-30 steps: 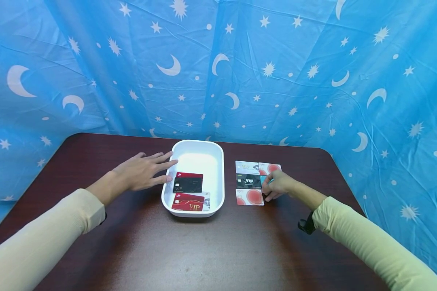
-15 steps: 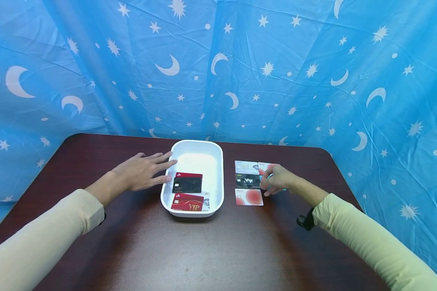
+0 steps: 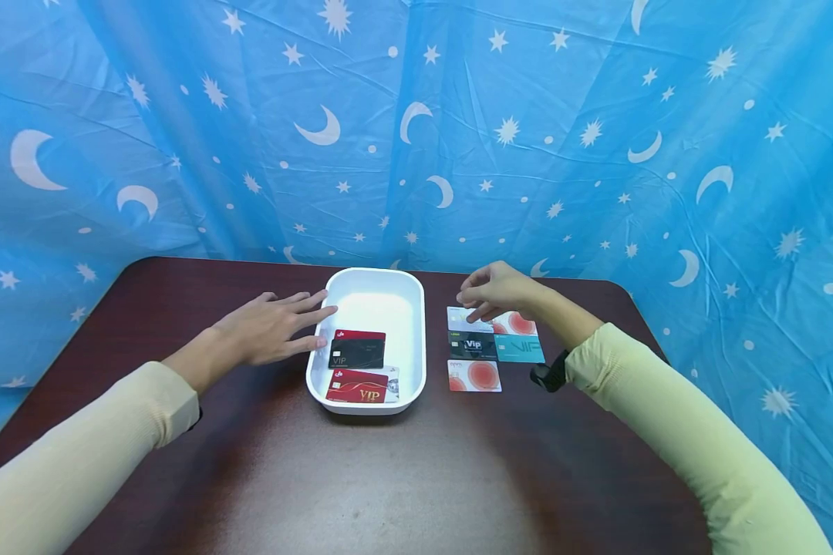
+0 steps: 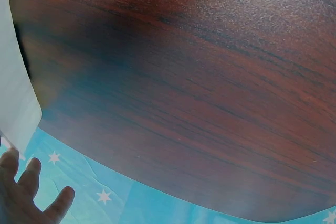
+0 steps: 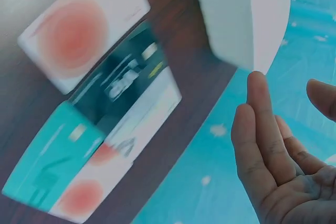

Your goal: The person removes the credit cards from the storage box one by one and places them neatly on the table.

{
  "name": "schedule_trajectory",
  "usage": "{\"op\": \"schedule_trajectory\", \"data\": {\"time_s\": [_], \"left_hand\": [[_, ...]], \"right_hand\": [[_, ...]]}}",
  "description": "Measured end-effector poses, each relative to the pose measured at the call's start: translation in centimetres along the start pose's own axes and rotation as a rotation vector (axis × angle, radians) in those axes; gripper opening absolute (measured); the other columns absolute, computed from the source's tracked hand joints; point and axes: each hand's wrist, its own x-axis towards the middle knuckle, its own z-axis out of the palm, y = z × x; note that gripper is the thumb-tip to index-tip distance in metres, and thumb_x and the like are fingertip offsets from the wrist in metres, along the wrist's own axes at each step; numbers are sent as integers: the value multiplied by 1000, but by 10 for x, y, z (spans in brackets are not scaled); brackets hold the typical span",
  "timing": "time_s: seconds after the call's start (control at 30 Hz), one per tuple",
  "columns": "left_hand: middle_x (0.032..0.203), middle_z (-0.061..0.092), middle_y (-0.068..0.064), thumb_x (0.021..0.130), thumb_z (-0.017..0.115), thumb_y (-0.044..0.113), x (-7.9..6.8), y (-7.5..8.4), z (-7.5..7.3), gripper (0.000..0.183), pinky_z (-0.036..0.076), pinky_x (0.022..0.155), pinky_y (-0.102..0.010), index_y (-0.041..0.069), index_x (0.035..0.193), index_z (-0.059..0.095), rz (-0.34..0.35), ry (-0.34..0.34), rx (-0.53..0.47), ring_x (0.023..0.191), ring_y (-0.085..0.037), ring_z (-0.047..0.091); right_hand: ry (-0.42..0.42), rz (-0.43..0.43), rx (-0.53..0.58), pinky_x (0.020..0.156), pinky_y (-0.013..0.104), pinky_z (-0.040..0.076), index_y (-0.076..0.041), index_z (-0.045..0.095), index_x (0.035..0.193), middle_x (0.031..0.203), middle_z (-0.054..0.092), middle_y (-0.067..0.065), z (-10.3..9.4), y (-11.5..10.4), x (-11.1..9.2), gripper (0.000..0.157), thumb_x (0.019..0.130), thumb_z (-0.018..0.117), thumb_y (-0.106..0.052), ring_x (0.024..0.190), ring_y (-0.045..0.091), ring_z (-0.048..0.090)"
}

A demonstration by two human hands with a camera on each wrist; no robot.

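My left hand (image 3: 271, 327) rests its spread fingers on the left rim of a white plastic tray (image 3: 419, 339). Inside lie a black-and-red VIP card (image 3: 357, 351) and a red VIP card (image 3: 358, 385), which partly covers a white card (image 3: 393, 384). Bent over the table, my right hand (image 3: 503, 291) holds nothing and overlaps a white VIP card (image 3: 460, 320). Close by lie a black Vip card (image 3: 473, 347), a teal VIP card (image 3: 519, 348) and two white cards with red circles, one at the back (image 3: 517, 321) and one in front (image 3: 475, 376).
A dark wood-grain table (image 3: 389, 478) with rounded far corners bears everything. Behind it hangs a blue cloth (image 3: 389, 139) with white moons and stars. A black band (image 3: 550, 374) shows at the right sleeve cuff.
My right hand has lifted off the teal card and moved back and left, over the white VIP card. The teal card now lies flat in full view. My left hand stays on the rim.
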Motion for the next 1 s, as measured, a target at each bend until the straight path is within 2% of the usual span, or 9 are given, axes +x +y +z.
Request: {"op": "schedule_trajectory", "data": {"time_s": [0.27, 0.43, 0.63, 0.83, 1.0], "left_hand": [[161, 29, -14, 101, 47, 54, 2, 0, 1, 66, 33, 106, -67, 18, 155, 38, 6, 3, 4, 143, -40, 34], [161, 29, -14, 101, 48, 54, 2, -1, 1, 66, 33, 107, -67, 18, 155, 37, 4, 1, 4, 143, -40, 34], [161, 29, -15, 101, 48, 54, 3, 0, 2, 66, 33, 106, -67, 18, 155, 38, 2, -1, 0, 143, -40, 34], [161, 29, -15, 101, 48, 54, 3, 0, 3, 66, 33, 107, -67, 18, 155, 37, -2, -5, 2, 143, -40, 34], [161, 29, -15, 100, 48, 54, 1, -1, 2, 66, 33, 106, -68, 18, 155, 38, -7, -3, 2, 143, -41, 34]], "right_hand": [[-44, -40, 40, 92, 48, 54, 2, 61, 124, 115, 67, 20, 26, -31, 14, 34, 96, 65, -18, 99, 34, 72], [-76, -24, 41, 91, 47, 55, 2, 62, 121, 118, 66, 23, 44, -45, 23, 33, 95, 67, -18, 95, 30, 73], [-104, 21, 94, 86, 44, 57, 2, 57, 123, 124, 63, 28, 63, -49, 34, 36, 95, 68, -15, 97, 33, 72], [-89, 51, 59, 82, 40, 59, 2, 52, 126, 115, 66, 27, 80, -49, 45, 43, 93, 71, -18, 94, 33, 73], [-88, 69, 34, 82, 41, 59, 3, 54, 122, 113, 67, 27, 89, -51, 52, 40, 92, 71, -18, 94, 33, 73]]}}
